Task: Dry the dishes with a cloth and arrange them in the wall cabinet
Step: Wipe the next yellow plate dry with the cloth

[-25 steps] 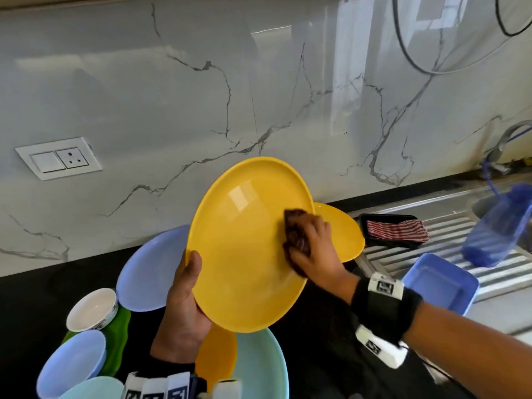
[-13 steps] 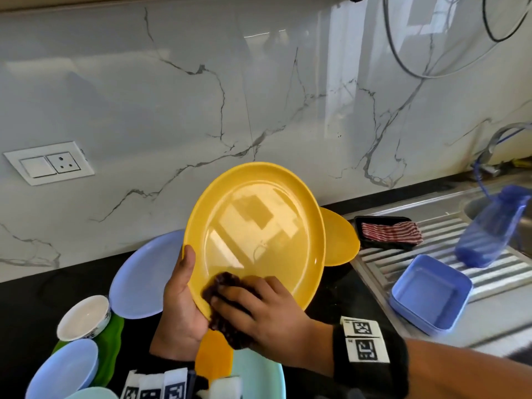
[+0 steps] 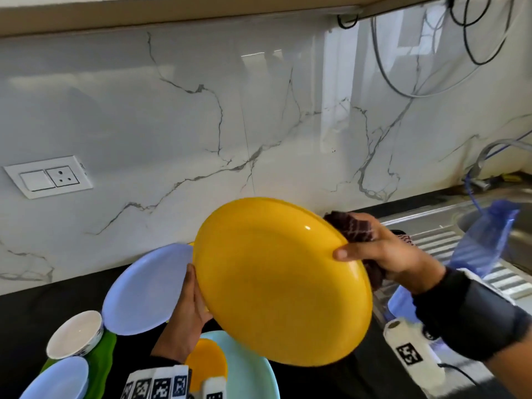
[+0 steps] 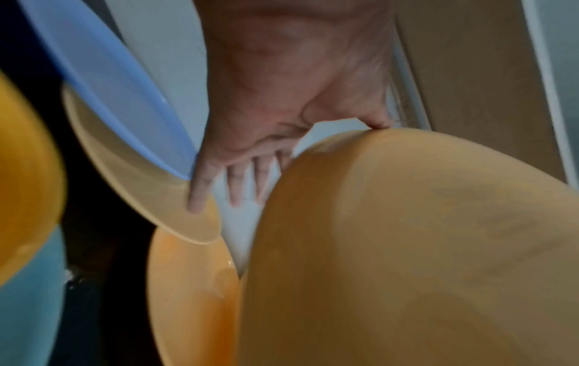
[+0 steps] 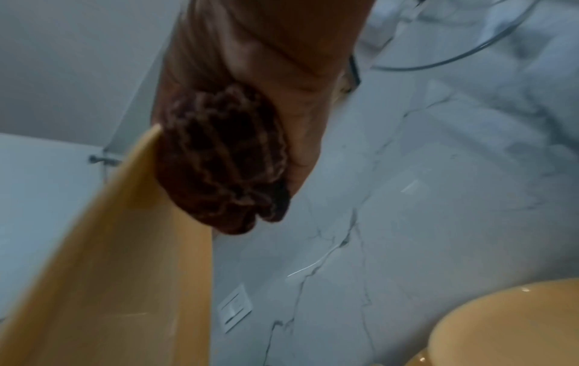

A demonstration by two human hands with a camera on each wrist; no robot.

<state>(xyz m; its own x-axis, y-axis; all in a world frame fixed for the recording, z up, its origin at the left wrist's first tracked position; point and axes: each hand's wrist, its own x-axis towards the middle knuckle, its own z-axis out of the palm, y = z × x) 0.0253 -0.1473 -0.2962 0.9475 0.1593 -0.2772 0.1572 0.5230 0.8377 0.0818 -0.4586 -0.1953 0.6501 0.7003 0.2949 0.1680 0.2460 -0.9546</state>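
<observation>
Plate, big and yellow, is held up over the counter, its back turned near. Its right edge is gripped by the right hand, with the brown cloth pinched against it. Its left edge is touched by the left hand, fingers straight. More plates lie below, left and near.
</observation>
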